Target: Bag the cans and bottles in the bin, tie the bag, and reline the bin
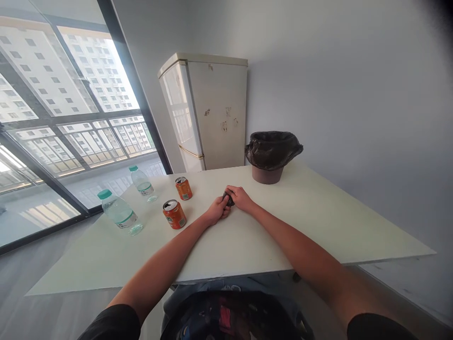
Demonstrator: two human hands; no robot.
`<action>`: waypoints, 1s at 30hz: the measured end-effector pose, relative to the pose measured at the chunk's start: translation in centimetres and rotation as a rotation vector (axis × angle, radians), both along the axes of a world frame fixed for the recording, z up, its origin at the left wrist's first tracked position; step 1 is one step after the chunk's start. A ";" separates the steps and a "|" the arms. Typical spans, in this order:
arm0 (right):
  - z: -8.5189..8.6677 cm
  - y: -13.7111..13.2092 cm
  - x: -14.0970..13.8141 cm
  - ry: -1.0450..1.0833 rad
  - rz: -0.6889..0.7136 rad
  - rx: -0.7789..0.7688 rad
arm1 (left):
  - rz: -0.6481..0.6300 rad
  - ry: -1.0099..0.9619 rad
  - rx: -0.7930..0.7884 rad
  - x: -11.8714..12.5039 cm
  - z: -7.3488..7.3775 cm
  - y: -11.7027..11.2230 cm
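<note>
Both of my hands meet above the middle of the table around a small black crumpled bundle [230, 200] that looks like a plastic bag. My left hand [217, 210] is closed on it from the left, thumb on top. From the right, my right hand [240, 196] grips its upper side with bent fingers. Most of the bundle is hidden by the fingers. Left of my hands stand two orange drink cans, a nearer can [174, 215] and a farther can [183, 189], both upright with opened tops.
Two clear bottles with green caps, a nearer bottle [118, 212] and a farther bottle [142, 183], stand at the table's left. A brown bin [267, 174] lined with a black bag [272, 153] sits at the back right. Behind the white table [240, 250] is a fridge [219, 99].
</note>
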State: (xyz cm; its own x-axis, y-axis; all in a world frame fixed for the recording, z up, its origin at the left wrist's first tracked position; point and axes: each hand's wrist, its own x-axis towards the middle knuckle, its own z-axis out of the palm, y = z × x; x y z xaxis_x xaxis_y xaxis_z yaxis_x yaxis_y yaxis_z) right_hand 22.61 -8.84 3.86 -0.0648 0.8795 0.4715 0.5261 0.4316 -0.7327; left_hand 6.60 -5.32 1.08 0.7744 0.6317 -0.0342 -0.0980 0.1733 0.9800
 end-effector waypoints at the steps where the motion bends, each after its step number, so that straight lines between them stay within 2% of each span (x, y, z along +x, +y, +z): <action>1: 0.0 0.0 0.0 0.002 0.002 -0.001 | 0.007 0.005 0.007 0.0 -0.1 0.0; 17: -0.5 0.0 0.0 -0.026 0.029 -0.011 | 0.025 0.049 0.059 -0.2 -0.1 0.1; 30: -0.3 -0.1 0.1 -0.027 0.063 -0.027 | 0.014 0.054 0.029 -0.2 -0.1 0.1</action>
State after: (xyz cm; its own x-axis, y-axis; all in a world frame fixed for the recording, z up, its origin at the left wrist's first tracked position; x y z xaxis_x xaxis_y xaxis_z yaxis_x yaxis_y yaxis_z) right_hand 22.70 -8.92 3.52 -0.1331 0.8857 0.4447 0.5183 0.4446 -0.7305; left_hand 6.37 -5.24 0.97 0.7631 0.6437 -0.0575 -0.0466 0.1436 0.9885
